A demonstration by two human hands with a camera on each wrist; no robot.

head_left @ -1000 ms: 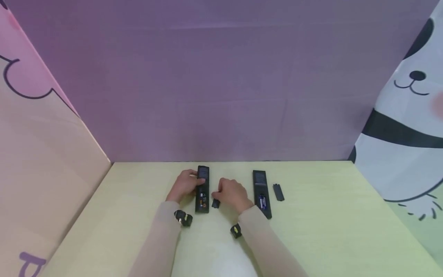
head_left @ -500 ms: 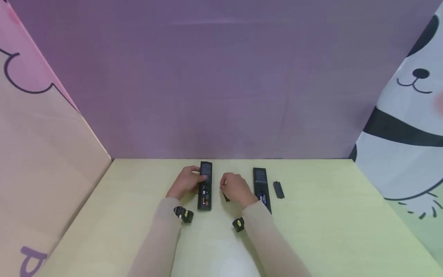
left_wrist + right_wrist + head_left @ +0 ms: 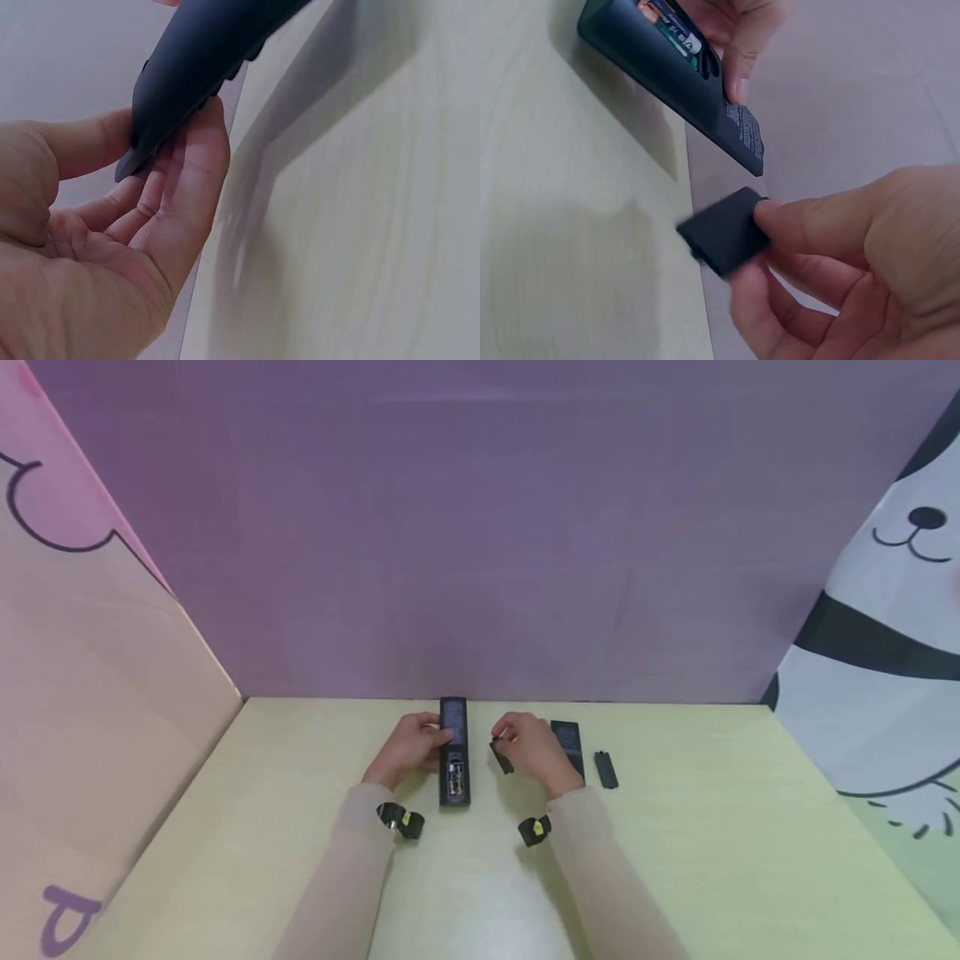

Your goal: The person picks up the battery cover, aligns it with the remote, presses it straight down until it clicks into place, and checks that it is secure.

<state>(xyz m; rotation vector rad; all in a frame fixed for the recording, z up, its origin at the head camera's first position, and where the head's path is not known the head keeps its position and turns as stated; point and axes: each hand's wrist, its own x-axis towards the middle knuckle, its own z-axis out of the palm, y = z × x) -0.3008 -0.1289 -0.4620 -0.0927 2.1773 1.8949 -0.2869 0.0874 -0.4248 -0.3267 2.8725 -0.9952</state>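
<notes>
In the head view my left hand [image 3: 407, 748] grips a black remote control [image 3: 454, 739] with its thumb on the back. The left wrist view shows the thumb on one side of the remote [image 3: 195, 67] and curled fingers under its buttons. Batteries [image 3: 673, 34] lie in the remote's uncovered compartment, seen in the right wrist view. There, my right hand [image 3: 832, 255] pinches a small black battery cover [image 3: 727, 229] between thumb and fingers, just apart from the remote. Both remote and cover are raised off the table.
A second black remote control [image 3: 567, 739] lies on the pale table [image 3: 690, 827], partly hidden behind the right hand. Another battery cover [image 3: 606, 770] rests to its right. A purple backdrop [image 3: 480, 543] rises at the table's far edge.
My right hand has lifted the battery cover off the table and moved right, turning so more of the cover shows. My left hand has shifted slightly right and away with the remote.
</notes>
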